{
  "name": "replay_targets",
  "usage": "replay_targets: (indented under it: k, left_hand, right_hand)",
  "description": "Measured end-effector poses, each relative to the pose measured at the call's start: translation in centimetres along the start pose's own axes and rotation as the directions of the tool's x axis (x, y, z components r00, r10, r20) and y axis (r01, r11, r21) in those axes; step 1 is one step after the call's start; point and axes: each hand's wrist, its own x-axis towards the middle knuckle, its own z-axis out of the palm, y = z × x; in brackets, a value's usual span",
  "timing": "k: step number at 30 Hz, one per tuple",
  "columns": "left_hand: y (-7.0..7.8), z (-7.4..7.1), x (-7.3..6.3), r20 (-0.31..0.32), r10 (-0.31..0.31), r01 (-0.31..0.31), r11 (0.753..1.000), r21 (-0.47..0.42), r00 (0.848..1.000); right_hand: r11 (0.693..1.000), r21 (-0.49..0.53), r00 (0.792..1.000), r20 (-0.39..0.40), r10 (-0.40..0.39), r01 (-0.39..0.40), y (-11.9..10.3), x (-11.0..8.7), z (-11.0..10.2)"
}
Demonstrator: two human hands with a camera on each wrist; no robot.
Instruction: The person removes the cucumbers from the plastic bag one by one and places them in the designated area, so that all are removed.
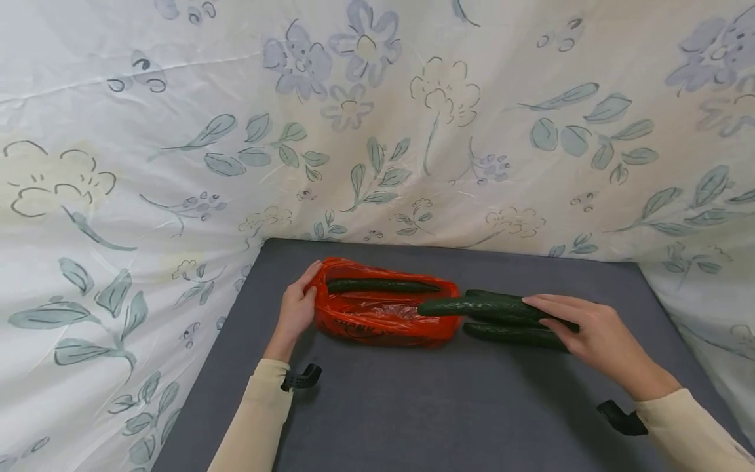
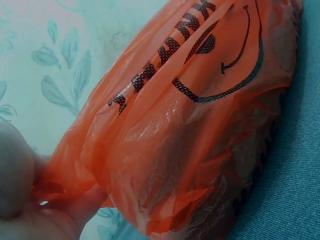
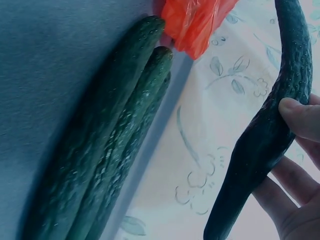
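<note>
With our left hand (image 1: 297,309) we pinch the left end of a red bag (image 1: 377,333), thumb and fingers closed on its plastic. The bag lies on the grey table (image 1: 383,406), mouth open, with one cucumber (image 1: 383,286) lengthwise inside along the far side. Our right hand (image 1: 592,328) grips another cucumber (image 1: 472,306), thumb and fingers closed round it, raised, its tip over the bag's right end. Near that end, three more cucumbers (image 3: 122,132) lie together. Behind, we see flowered cloth (image 1: 354,170).
</note>
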Motion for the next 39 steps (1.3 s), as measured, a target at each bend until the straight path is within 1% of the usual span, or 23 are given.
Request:
replay_targets:
  k: [5,10,12,20,29,33,39]
  left_hand:
    - [0.0,0.0,0.1,0.001,0.010,-0.010,1.000,-0.006,1.000]
    - [0.0,0.1,0.1,-0.006,0.011,-0.011,1.000,-0.006,1.000]
    - [-0.1,0.1,0.1,-0.005,0.013,-0.013,1.000,-0.007,1.000]
    - [0.0,0.2,0.1,-0.009,0.010,-0.010,1.000,-0.013,1.000]
    - [-0.1,-0.1,-0.1,-0.010,0.017,-0.017,1.000,-0.011,1.000]
    - [0.0,-0.3,-0.1,-0.011,0.019,-0.019,1.000,-0.013,1.000]
    - [0.1,-0.3,-0.1,0.000,0.020,-0.020,1.000,-0.019,1.000]
  right_hand:
    - [1.000,-0.008,1.000,-0.018,0.010,-0.010,0.1,-1.6,-0.3]
    - [0.999,-0.032,0.999,-0.008,0.040,-0.040,0.2,-3.0,-0.3]
    - [0.997,-0.043,0.998,0.005,0.058,-0.057,0.2,-3.6,-0.3]
    - [0.992,-0.029,0.990,0.063,0.123,-0.122,0.2,-6.0,-0.2]
    - [0.987,-0.054,0.980,0.117,0.158,-0.153,1.3,-8.2,0.3]
    - [0.985,-0.046,0.976,0.136,0.169,-0.164,2.0,-9.1,0.6]
    - [0.974,-0.061,0.956,0.185,0.226,-0.218,2.4,-10.8,1.1]
